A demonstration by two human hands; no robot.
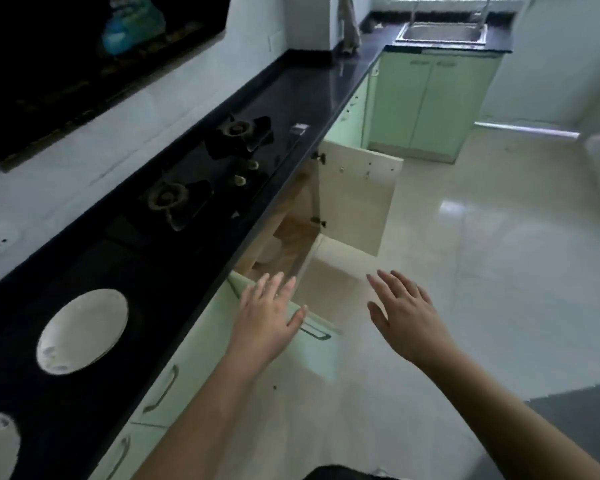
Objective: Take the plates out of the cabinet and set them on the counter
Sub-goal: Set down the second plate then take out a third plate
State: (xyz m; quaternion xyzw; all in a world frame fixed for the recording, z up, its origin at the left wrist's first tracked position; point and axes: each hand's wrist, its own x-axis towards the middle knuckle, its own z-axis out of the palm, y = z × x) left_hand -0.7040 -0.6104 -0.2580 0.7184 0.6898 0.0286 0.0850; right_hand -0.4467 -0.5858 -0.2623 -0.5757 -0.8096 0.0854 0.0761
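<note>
Both hands, left hand (271, 311) and right hand (404, 318), reach empty with fingers spread toward the open cabinet (291, 244), where a pale plate (270, 251) seems to remain, two plates (84, 330) already on the black counter (174, 258); a blind grab could knock it against the door (357, 199).

Single head cam, looks fwd/down along counter (174, 258) at left, hands near, floor (499, 271) right

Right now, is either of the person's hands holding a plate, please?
No: the left hand and right hand are both open and empty, while two white plates already rest on the black counter.
</note>
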